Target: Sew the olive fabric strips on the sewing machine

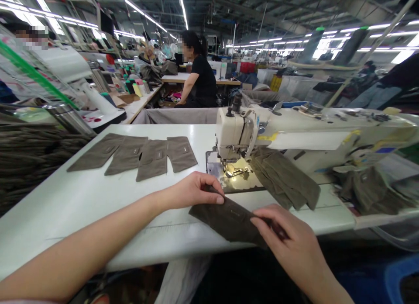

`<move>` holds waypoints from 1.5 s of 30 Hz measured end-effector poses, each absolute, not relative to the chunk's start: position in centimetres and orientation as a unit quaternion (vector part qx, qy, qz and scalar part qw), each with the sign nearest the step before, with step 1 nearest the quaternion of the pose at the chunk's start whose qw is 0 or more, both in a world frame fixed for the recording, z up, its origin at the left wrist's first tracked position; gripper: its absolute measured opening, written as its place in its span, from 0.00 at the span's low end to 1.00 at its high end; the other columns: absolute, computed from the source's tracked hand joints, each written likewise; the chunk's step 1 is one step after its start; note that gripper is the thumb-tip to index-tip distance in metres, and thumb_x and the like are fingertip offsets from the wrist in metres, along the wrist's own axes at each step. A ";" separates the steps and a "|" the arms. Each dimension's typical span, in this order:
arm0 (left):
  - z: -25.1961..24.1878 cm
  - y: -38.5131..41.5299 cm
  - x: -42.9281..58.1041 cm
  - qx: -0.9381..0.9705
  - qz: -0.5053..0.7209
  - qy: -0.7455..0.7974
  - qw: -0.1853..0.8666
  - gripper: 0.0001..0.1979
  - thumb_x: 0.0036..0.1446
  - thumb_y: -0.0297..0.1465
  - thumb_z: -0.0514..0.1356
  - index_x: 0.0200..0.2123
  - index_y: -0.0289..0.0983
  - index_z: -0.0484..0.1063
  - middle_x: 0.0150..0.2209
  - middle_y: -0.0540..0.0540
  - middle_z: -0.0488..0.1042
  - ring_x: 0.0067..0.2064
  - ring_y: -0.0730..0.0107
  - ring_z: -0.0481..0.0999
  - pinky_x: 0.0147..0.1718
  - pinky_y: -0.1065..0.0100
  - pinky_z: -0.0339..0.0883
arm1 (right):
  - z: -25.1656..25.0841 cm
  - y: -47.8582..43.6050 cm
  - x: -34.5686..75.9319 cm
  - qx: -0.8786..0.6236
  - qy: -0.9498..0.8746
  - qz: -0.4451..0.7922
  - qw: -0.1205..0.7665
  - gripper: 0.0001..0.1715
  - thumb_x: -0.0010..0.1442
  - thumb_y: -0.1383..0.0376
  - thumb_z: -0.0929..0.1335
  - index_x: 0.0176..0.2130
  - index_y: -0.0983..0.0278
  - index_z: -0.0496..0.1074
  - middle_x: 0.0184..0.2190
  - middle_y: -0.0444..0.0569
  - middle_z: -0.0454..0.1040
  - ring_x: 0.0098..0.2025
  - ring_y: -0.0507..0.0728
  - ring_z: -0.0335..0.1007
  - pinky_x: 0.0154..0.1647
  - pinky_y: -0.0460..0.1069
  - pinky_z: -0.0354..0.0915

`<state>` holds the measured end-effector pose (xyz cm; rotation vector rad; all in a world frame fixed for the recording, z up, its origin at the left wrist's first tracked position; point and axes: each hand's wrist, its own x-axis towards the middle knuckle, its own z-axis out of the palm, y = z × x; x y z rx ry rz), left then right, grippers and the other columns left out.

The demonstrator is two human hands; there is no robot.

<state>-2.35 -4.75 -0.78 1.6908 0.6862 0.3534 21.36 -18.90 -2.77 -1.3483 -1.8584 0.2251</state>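
Note:
Between my two hands a dark olive fabric piece (225,219) with a small label is stretched over the front edge of the table. My left hand (199,190) pinches its upper edge between thumb and fingers. At its right end, my right hand (284,232) grips the fabric the same way. Just beyond the piece stands a sewing machine (234,129), its lamp lighting the needle plate (237,179). Several matching fabric pieces (152,160) lie in a row on the left of the table. More fabric pieces (288,177) are piled under the machine's arm.
The white table (91,199) carries the machine. A tall stack of folded fabric (29,155) stands at the left, near a metal flask (70,116). On the right lies a crumpled fabric heap (373,190). A person in black (199,74) sits beyond the table.

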 end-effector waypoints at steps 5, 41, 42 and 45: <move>-0.8 -3.5 -2.7 0.703 0.156 0.342 0.604 0.09 0.47 0.35 0.71 0.33 0.39 0.80 0.33 0.50 0.81 0.36 0.69 0.78 0.37 0.69 0.71 | -5.6 -18.7 23.0 -0.665 -0.627 0.168 0.369 0.14 0.64 0.53 0.69 0.33 0.59 0.77 0.27 0.45 0.78 0.26 0.55 0.73 0.28 0.48 0.68; 1.0 -9.3 1.1 0.760 0.272 0.347 0.478 0.16 0.52 0.35 0.67 0.45 0.39 0.75 0.34 0.49 0.81 0.36 0.65 0.80 0.38 0.65 0.73 | -1.0 -17.8 20.3 -0.555 -0.615 0.188 0.527 0.10 0.65 0.59 0.70 0.44 0.60 0.78 0.42 0.48 0.75 0.32 0.51 0.65 0.29 0.46 0.62; 1.0 -9.6 1.2 0.764 0.273 0.339 0.476 0.16 0.52 0.36 0.67 0.45 0.39 0.74 0.34 0.49 0.81 0.36 0.65 0.80 0.37 0.65 0.73 | -0.5 -17.5 20.0 -0.542 -0.619 0.206 0.529 0.09 0.65 0.60 0.70 0.43 0.60 0.78 0.39 0.46 0.75 0.31 0.51 0.64 0.30 0.46 0.62; 0.8 -9.8 1.1 0.784 0.289 0.352 0.421 0.12 0.52 0.37 0.68 0.37 0.39 0.74 0.30 0.50 0.78 0.32 0.68 0.77 0.31 0.68 0.71 | 0.2 -17.0 19.4 -0.541 -0.597 0.242 0.541 0.08 0.64 0.60 0.71 0.35 0.61 0.78 0.30 0.43 0.74 0.28 0.50 0.63 0.30 0.46 0.61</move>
